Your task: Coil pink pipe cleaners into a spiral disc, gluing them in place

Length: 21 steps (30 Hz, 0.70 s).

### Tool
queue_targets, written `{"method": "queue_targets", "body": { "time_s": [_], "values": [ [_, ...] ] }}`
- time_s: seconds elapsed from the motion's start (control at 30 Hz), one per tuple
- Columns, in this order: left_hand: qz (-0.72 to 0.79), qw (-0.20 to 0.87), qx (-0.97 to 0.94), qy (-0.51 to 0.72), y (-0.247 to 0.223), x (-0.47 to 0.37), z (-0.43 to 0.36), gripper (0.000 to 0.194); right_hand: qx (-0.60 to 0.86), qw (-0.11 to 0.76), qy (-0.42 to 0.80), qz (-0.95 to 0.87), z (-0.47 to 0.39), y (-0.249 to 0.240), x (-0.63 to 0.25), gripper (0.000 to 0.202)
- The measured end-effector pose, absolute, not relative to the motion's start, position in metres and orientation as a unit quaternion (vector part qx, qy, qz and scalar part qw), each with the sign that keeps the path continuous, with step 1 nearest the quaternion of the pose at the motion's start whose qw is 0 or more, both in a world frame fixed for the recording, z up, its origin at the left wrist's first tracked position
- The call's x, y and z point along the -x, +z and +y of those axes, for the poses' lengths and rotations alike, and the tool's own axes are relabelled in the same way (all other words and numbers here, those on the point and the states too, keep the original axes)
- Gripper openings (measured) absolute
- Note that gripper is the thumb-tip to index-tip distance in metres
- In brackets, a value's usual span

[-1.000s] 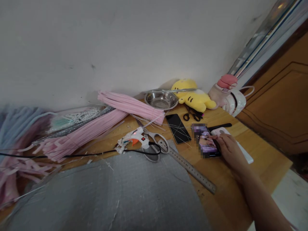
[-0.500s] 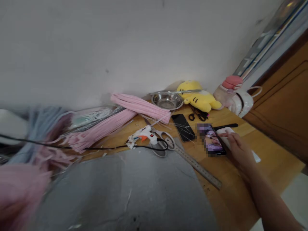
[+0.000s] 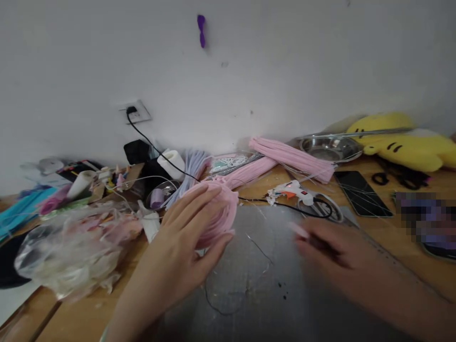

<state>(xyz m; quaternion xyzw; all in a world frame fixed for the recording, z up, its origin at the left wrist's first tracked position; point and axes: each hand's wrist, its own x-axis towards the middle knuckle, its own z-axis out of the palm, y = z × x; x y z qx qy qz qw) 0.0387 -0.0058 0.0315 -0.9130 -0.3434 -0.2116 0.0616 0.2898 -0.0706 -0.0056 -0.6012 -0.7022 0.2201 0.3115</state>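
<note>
My left hand point(image 3: 188, 232) wraps over a round pink bundle of fuzzy strands point(image 3: 228, 209), thumb at its lower edge. Blurred by motion, my right hand point(image 3: 327, 247) is above the right part of the grey mat point(image 3: 256, 294), its thumb and fingers pinching a small pale pink piece point(image 3: 298, 230). A thin dark wire point(image 3: 221, 312) curls on the mat between the hands. Just behind the mat lies a white glue gun point(image 3: 294, 192) with an orange part, beside scissors point(image 3: 338, 213).
Pink stem bundles point(image 3: 292, 156), a metal bowl point(image 3: 329, 148) and a yellow plush point(image 3: 402, 147) stand along the wall. A dark phone point(image 3: 363, 192) is at right. Crumpled plastic bags point(image 3: 81, 247) fill the left side. A black cord point(image 3: 146, 140) runs from the wall socket.
The view has swung left. My left hand has come into view on the pink bundle. My right hand has moved from beside the lit phone to over the mat, now with a pale pink piece.
</note>
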Motion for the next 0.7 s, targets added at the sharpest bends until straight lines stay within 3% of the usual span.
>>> {"method": "queue_targets", "body": {
  "time_s": [0.07,0.27,0.4,0.57,0.7],
  "values": [
    [-0.348,0.083,0.914,-0.19,0.029,-0.036,-0.003,0.052,0.558,0.316,0.246,-0.727,-0.052,-0.008,-0.262,0.015],
    [-0.352,0.083,0.924,-0.126,0.026,-0.028,0.0,0.054,0.475,0.367,0.411,-0.686,-0.028,-0.019,-0.229,0.028],
    [-0.349,0.073,0.929,-0.102,0.027,-0.028,-0.003,0.054,0.443,0.421,0.449,-0.652,-0.033,-0.023,-0.232,0.019],
    [-0.356,0.074,0.927,-0.089,0.025,-0.032,-0.007,0.054,0.451,0.409,0.425,-0.67,-0.039,-0.023,-0.236,0.024],
    [-0.365,0.088,0.922,-0.096,0.024,-0.032,-0.006,0.053,0.503,0.402,0.289,-0.709,-0.046,-0.02,-0.25,0.031]
  ]
}}
